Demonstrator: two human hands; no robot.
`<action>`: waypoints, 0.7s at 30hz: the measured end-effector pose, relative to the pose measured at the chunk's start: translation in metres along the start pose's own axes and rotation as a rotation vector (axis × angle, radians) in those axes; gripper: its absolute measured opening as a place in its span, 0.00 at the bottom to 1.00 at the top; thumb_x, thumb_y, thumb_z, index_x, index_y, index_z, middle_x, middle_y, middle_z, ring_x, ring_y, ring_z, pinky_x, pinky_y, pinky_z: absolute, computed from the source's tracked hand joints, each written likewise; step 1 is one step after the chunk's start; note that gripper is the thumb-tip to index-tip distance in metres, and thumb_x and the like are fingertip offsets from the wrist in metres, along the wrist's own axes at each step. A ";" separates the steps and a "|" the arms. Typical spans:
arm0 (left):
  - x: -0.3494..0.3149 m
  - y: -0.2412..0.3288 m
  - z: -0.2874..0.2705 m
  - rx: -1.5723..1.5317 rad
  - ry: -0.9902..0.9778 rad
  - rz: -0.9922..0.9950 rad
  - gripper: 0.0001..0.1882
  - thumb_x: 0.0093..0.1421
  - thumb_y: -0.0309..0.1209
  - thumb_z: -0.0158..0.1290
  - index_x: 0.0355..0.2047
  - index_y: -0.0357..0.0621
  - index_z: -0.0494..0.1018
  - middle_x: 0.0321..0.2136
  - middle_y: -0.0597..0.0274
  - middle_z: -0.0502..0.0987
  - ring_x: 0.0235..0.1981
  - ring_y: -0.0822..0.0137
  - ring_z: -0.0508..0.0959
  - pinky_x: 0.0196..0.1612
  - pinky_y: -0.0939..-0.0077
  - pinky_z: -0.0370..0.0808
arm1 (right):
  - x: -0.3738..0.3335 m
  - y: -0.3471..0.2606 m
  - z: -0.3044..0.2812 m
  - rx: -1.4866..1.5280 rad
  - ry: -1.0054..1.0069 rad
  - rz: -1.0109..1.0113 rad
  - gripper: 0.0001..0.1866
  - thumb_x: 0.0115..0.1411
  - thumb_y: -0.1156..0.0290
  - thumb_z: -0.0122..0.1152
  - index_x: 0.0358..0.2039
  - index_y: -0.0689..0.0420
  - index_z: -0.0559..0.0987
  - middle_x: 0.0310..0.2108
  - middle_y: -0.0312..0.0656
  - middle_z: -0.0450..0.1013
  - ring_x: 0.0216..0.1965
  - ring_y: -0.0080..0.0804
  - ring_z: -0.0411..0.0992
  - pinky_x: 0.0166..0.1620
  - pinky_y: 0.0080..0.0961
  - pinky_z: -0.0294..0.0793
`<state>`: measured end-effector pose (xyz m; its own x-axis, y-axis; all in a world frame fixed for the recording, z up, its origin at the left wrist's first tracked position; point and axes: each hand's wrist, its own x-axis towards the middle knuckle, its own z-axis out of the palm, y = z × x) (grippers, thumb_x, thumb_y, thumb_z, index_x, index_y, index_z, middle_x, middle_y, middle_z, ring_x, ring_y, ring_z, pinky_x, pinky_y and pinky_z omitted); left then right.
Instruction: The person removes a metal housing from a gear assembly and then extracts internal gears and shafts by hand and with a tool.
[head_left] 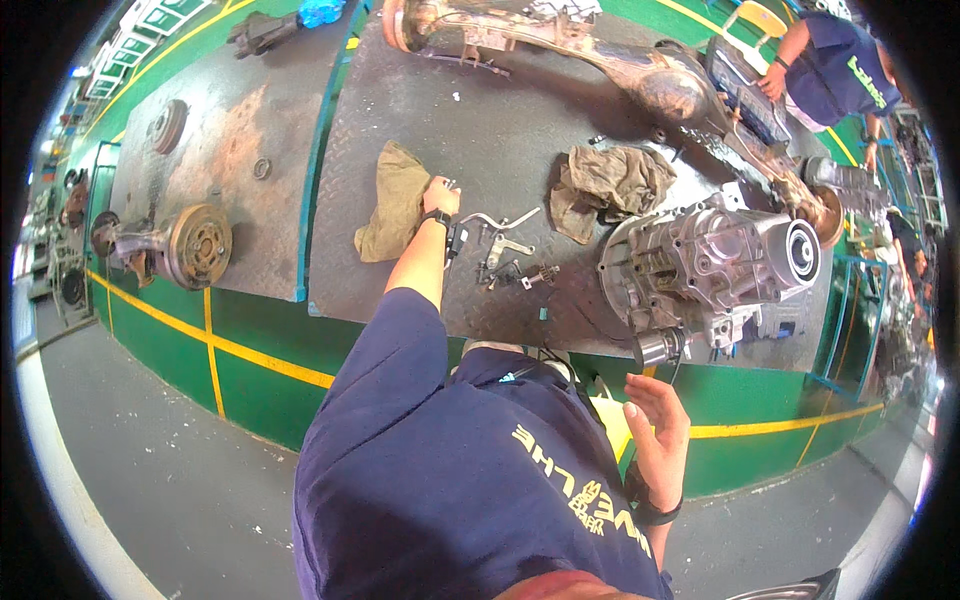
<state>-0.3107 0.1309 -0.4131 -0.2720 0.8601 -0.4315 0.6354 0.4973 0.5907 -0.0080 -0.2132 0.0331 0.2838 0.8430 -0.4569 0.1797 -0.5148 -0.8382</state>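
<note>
Olive cloth on bench, green floor; left fingers: hold unclear; right fingers released.

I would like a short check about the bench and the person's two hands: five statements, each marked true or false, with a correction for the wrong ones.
1. The left hand is at the right edge of the olive-green fabric cloth. True.
2. The right hand grips the ribbed, silver metal gearbox. False: the right hand is open and apart from the gearbox.
3. A black wristband is worn on the left wrist. True.
4. The crumpled brown fabric cloth is in the left hand. False: it lies on the dark, flat workbench.
5. A small silver metal bracket lies left of the gearbox. True.
</note>
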 end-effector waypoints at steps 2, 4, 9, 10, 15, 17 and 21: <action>0.006 -0.008 0.004 0.234 0.082 0.181 0.31 0.56 0.29 0.66 0.60 0.46 0.68 0.49 0.41 0.77 0.52 0.41 0.79 0.55 0.49 0.77 | 0.004 -0.003 0.005 0.002 0.016 -0.002 0.18 0.63 0.77 0.65 0.54 0.65 0.78 0.51 0.49 0.79 0.53 0.38 0.78 0.58 0.31 0.75; -0.006 0.000 0.012 0.315 0.071 0.202 0.34 0.56 0.28 0.66 0.62 0.47 0.66 0.53 0.38 0.73 0.54 0.40 0.78 0.56 0.50 0.76 | 0.009 -0.001 0.006 -0.087 0.010 -0.022 0.19 0.61 0.77 0.66 0.53 0.66 0.78 0.49 0.50 0.80 0.52 0.40 0.79 0.57 0.32 0.75; -0.036 0.004 -0.001 0.248 0.085 0.290 0.39 0.54 0.25 0.65 0.65 0.46 0.63 0.59 0.40 0.69 0.58 0.39 0.74 0.58 0.51 0.75 | 0.019 -0.002 -0.002 -0.103 -0.030 -0.036 0.19 0.60 0.77 0.67 0.52 0.66 0.78 0.47 0.52 0.80 0.50 0.40 0.80 0.55 0.31 0.76; -0.044 0.006 0.002 0.203 0.094 0.329 0.39 0.53 0.24 0.66 0.65 0.45 0.63 0.60 0.42 0.69 0.59 0.40 0.74 0.59 0.51 0.75 | 0.018 -0.002 -0.005 -0.085 -0.028 -0.042 0.19 0.60 0.77 0.67 0.52 0.66 0.78 0.46 0.52 0.80 0.50 0.39 0.80 0.55 0.31 0.76; -0.092 0.016 0.010 0.102 0.055 0.432 0.30 0.56 0.26 0.64 0.59 0.39 0.71 0.56 0.44 0.76 0.60 0.45 0.74 0.63 0.56 0.71 | 0.019 0.009 -0.043 -0.062 0.068 -0.093 0.17 0.61 0.78 0.67 0.50 0.66 0.80 0.42 0.48 0.82 0.46 0.36 0.81 0.51 0.29 0.78; -0.125 0.036 -0.003 -0.117 -0.003 0.404 0.24 0.60 0.26 0.62 0.57 0.38 0.74 0.54 0.49 0.79 0.53 0.53 0.81 0.57 0.61 0.78 | 0.032 0.019 -0.080 -0.025 0.142 -0.197 0.14 0.62 0.80 0.66 0.48 0.65 0.80 0.41 0.45 0.82 0.44 0.31 0.81 0.51 0.27 0.78; -0.226 0.154 -0.030 -0.430 -0.174 0.510 0.19 0.66 0.28 0.59 0.56 0.37 0.74 0.53 0.52 0.80 0.51 0.63 0.82 0.55 0.66 0.79 | 0.050 0.004 -0.158 0.010 0.562 -0.470 0.17 0.59 0.80 0.69 0.49 0.64 0.79 0.46 0.43 0.80 0.47 0.30 0.78 0.53 0.28 0.76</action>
<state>-0.1725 0.0164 -0.2038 0.1278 0.9857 -0.1100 0.2998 0.0674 0.9516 0.1560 -0.1976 0.0538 0.6193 0.7662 0.1713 0.3937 -0.1143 -0.9121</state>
